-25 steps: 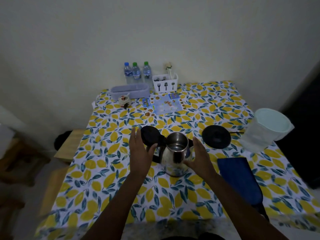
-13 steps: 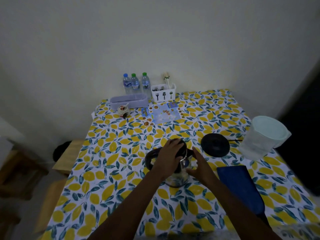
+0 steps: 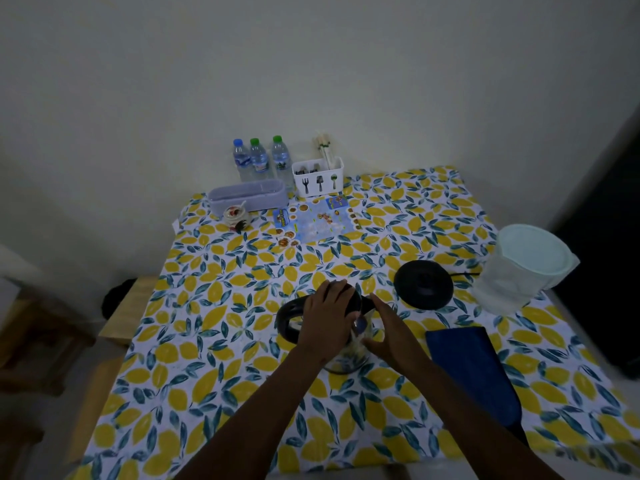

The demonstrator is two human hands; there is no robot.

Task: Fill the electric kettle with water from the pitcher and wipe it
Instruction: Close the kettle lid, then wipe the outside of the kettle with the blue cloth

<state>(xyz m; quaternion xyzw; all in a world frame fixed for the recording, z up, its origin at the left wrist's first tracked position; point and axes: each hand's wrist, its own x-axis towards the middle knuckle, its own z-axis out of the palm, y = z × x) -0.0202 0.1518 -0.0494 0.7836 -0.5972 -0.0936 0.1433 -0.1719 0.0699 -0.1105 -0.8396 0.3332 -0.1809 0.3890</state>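
Observation:
The steel electric kettle [image 3: 346, 358] stands mid-table, its black handle [image 3: 285, 317] pointing left. My left hand [image 3: 327, 318] lies flat over the black lid and presses on it, hiding the kettle's top. My right hand [image 3: 393, 330] cups the kettle's right side. The round black kettle base [image 3: 423, 285] lies to the right, with its cord running right. A translucent pitcher [image 3: 519, 271] with a pale lid stands at the right edge. A dark blue cloth [image 3: 474, 368] lies on the table, right of my right forearm.
At the back by the wall stand three water bottles [image 3: 259, 159], a white cutlery caddy [image 3: 318, 176], a lilac tray [image 3: 247, 197], a small cup [image 3: 233, 214] and a blue leaflet [image 3: 315, 221]. A wooden bench [image 3: 124, 317] sits left of the lemon-print table [image 3: 207, 323].
The kettle's lid was open a second ago with both hands beside it. My left hand swung over the top and now covers the shut lid; my right hand stays on the side.

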